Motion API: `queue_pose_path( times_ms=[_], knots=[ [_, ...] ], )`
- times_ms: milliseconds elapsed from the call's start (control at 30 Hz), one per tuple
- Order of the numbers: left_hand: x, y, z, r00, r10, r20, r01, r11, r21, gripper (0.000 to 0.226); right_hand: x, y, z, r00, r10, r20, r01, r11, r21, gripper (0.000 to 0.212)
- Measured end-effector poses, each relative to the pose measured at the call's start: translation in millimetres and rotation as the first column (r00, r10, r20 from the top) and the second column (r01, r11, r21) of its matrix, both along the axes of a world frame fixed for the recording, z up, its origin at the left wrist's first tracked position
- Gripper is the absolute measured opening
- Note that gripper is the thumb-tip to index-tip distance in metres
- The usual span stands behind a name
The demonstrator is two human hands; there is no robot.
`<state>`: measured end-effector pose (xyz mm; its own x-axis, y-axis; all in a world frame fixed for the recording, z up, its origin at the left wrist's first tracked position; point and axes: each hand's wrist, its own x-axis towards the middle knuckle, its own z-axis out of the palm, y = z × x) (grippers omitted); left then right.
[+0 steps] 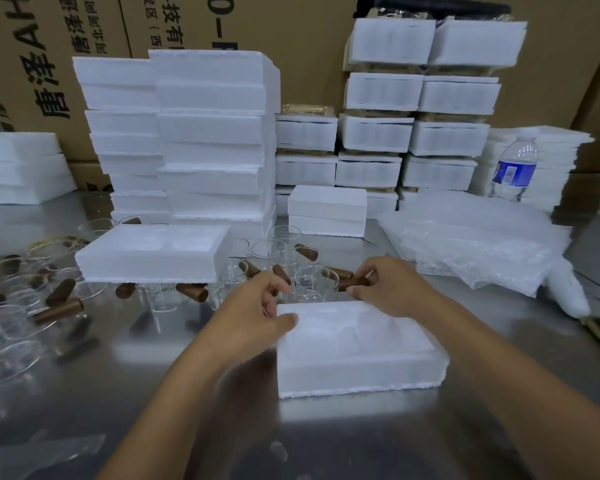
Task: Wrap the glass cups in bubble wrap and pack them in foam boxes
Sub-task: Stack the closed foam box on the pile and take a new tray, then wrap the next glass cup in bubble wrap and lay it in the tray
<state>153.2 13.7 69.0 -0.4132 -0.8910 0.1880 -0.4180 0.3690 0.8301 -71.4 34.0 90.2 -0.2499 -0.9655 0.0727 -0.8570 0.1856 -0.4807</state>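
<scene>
The left hand point(253, 306) pinches the far left corner of an open foam box point(354, 362) lying near on the tabletop point(118, 393), thumb on top and fingers curled behind. The right hand point(388, 289) curls at the box's far right edge beside a brown handle point(355, 282); whether it grips anything I cannot tell. A glass cup point(316, 285) stands just beyond the box, between the hands, and bubble wrap point(471, 244) lies far right
</scene>
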Motion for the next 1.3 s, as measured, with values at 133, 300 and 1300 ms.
queue_pose_path(
  times_ms=[133,300,1300],
  knots=[
    [-2,2,-1,0.998,-0.048,0.040,0.045,0.996,0.078,0.026,-8,1,-1,0.986,0.055,0.160,-0.045,0.997,-0.069,0.010],
    [-5,2,0,0.999,-0.016,0.029,0.014,0.998,0.069,0.024,-16,10,3,0.949,0.107,0.298,-0.033,0.970,-0.243,0.006],
    [-32,18,16,0.684,-0.141,-0.716,0.338,0.931,0.139,0.084,5,60,18,0.527,0.427,0.735,0.002,0.864,-0.503,0.039]
  ],
)
